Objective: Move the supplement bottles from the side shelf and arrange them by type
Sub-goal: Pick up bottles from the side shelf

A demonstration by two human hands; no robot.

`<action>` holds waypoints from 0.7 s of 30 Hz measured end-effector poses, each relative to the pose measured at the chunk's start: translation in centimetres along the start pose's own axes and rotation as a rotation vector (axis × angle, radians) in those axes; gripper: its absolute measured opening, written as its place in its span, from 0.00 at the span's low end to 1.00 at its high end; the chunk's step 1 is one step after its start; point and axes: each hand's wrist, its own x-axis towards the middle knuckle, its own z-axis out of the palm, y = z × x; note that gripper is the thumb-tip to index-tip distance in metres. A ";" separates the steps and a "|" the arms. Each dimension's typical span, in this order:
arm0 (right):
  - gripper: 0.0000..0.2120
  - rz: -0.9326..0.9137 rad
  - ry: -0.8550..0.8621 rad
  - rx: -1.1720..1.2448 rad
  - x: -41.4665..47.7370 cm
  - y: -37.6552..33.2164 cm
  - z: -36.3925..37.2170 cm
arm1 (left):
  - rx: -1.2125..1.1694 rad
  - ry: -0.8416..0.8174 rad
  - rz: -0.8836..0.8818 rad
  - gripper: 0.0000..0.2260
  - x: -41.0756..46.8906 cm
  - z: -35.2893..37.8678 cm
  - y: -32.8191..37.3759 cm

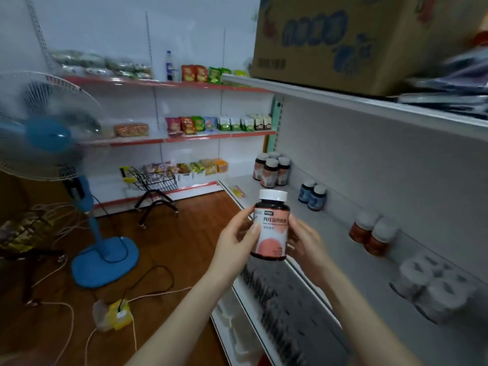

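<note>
I hold a dark supplement bottle (271,225) with a white cap and a pink label upright in front of the shelf edge. My left hand (237,237) grips its left side and my right hand (306,241) its right side. On the white shelf (343,233) stand groups by type: several matching pink-label bottles (272,170) at the far end, two blue-label bottles (313,196), two red-label bottles (372,235), and several white bottles (433,289) nearest to me, blurred.
A cardboard box (338,40) sits on the shelf above. A blue standing fan (52,143) and loose cables lie on the wooden floor at left. A small shopping cart (155,186) stands by the snack shelves (195,128) at the back.
</note>
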 end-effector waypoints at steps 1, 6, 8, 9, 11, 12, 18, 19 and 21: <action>0.12 0.000 -0.007 0.001 2.2 -0.3 0.6 | -0.003 0.011 -0.004 0.15 2.0 -0.8 -0.1; 0.11 -0.012 -0.051 -0.003 11.9 -2.2 3.9 | -0.001 0.055 0.024 0.15 10.8 -4.7 0.0; 0.11 -0.019 -0.058 0.009 15.0 -2.4 5.0 | 0.007 0.062 0.020 0.15 13.6 -6.2 -0.5; 0.11 -0.028 -0.059 0.001 16.4 -2.4 5.4 | 0.008 0.059 0.019 0.16 15.0 -6.9 -0.9; 0.13 -0.033 -0.043 -0.019 19.2 -2.1 6.1 | 0.003 0.042 0.021 0.15 17.8 -8.1 -1.7; 0.13 -0.032 -0.029 -0.025 20.6 -1.8 6.4 | 0.003 0.031 0.025 0.15 19.1 -8.8 -2.3; 0.10 -0.071 0.101 -0.027 28.4 -0.1 9.4 | 0.035 -0.059 0.001 0.13 27.6 -13.4 -5.4; 0.09 -0.080 0.131 -0.032 29.6 0.1 10.1 | 0.044 -0.085 -0.006 0.11 29.4 -14.4 -6.0; 0.08 -0.081 0.208 -0.043 31.7 0.4 11.4 | 0.057 -0.147 -0.031 0.08 32.6 -16.0 -7.0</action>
